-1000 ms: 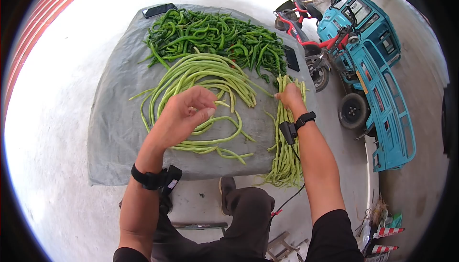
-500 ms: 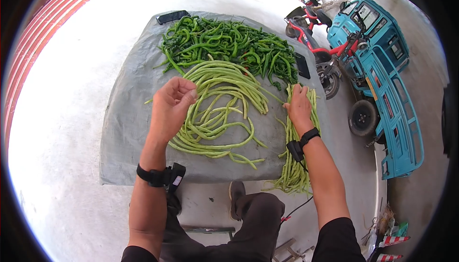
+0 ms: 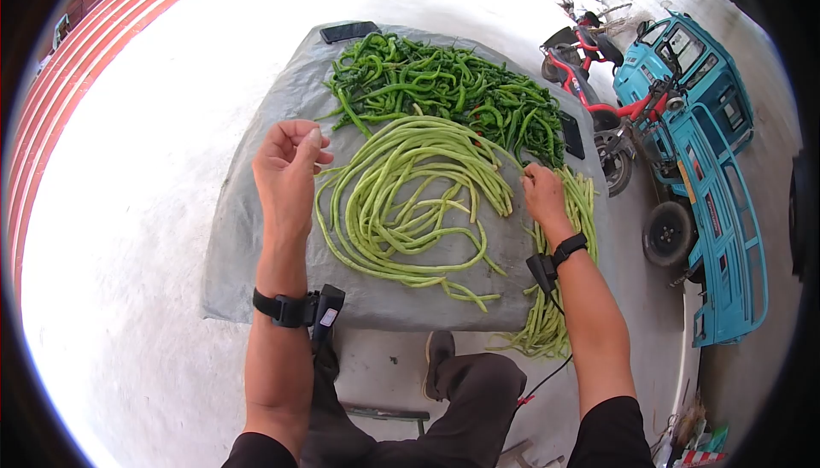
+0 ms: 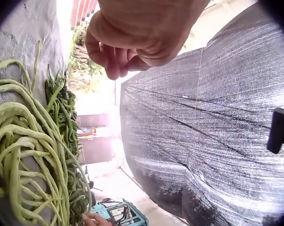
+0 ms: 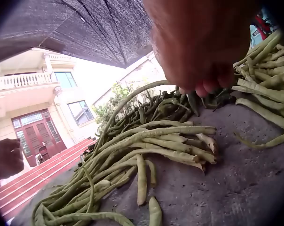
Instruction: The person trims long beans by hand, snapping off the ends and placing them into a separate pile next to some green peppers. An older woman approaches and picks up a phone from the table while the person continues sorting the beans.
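1. Left hand (image 3: 286, 165): fingers curled, thumb tip against the fingertips, nothing visible between them. It is lifted off the cloth at the left edge of the loose pile. A second ago it sat low over the middle of that pile with a pod at its fingertips; now it has swung up and left, empty.
2. Right hand (image 3: 544, 196): presses down on the top end of the straight bundle (image 3: 547, 314), fingertips curled onto the pods. Same spot through all three head frames, so it's just pinning that bundle.
3. Judgement: one pod transfer looks finished and the left hand is between picks. Loose pile has plenty left.
4. Loose long beans (image 3: 410, 203): pale green, long, limp, looped in arcs between the two hands, cut ends bunched toward the right hand.
5. Beyond both hands: heap of green chillies (image 3: 444, 84). All on a grey cloth (image 3: 256, 237).
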A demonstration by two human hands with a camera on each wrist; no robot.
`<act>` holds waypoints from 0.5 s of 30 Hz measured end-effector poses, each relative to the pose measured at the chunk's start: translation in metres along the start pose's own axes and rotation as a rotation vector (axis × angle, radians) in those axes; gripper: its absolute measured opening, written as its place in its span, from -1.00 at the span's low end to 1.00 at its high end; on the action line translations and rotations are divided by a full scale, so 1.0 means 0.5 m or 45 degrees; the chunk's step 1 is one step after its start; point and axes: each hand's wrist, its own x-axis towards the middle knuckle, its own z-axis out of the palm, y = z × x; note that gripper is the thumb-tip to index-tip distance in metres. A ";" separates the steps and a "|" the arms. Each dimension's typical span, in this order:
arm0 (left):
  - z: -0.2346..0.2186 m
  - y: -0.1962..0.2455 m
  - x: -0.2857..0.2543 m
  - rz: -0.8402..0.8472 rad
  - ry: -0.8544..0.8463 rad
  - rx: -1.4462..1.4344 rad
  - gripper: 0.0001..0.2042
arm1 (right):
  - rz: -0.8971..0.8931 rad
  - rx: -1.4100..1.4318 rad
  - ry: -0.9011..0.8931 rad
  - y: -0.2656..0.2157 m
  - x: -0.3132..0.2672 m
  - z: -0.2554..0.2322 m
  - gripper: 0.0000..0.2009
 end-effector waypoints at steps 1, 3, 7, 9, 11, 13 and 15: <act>-0.003 -0.005 0.006 0.014 0.016 -0.013 -0.89 | 0.033 0.095 0.005 -0.014 0.013 -0.017 -0.88; -0.011 -0.007 0.013 0.020 0.035 -0.035 -0.88 | 0.181 0.322 0.046 -0.050 0.034 -0.056 -0.86; -0.015 -0.001 0.010 -0.007 0.045 -0.050 -0.87 | 0.355 0.934 0.119 -0.112 0.072 -0.154 -0.82; -0.016 0.001 0.010 -0.008 0.038 -0.044 -0.87 | 0.299 1.217 0.246 -0.105 0.082 -0.195 -0.80; -0.015 0.001 0.008 -0.003 0.023 -0.034 -0.87 | 0.231 1.460 0.397 -0.100 0.082 -0.241 -0.79; -0.010 0.000 0.006 0.033 -0.001 -0.016 -0.88 | 0.198 1.632 0.554 -0.116 0.062 -0.306 -0.77; -0.002 -0.004 0.000 0.050 -0.078 0.022 -0.87 | 0.169 1.748 0.728 -0.131 0.033 -0.368 -0.74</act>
